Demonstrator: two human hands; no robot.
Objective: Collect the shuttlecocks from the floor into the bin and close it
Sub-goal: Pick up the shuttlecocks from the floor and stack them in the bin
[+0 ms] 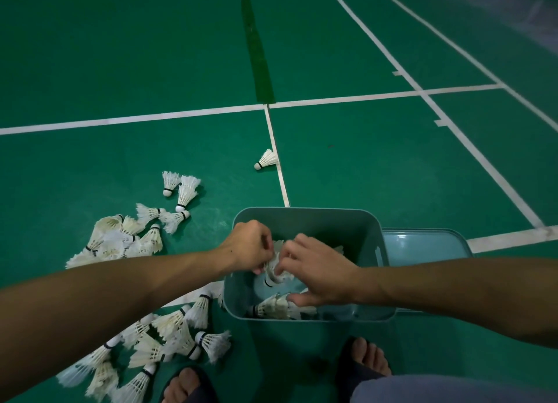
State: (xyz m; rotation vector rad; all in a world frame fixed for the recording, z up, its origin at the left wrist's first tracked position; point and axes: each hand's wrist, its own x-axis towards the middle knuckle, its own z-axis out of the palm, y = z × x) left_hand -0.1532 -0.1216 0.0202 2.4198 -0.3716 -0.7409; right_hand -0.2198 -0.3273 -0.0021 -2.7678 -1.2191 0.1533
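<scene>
Over the open teal bin (305, 215), both hands meet: left hand (249, 245) and right hand (317, 269) pinching a bunch of shuttlecocks (273, 269) between curled fingers, cork end down and toward the near wall, feathers up. Inside the bin, a few more shuttlecocks (271, 307) lying on their sides along the near wall, corks pointing left; just right of the bin, touching its rim, the lid (422, 245) flat on the floor. Left of the bin, two loose heaps (120, 239) (169, 336) pointing every way, one stray shuttlecock (267, 159) beside a white line (276, 161), cork toward the lower left; beyond, wide bare green floor (120, 55).
</scene>
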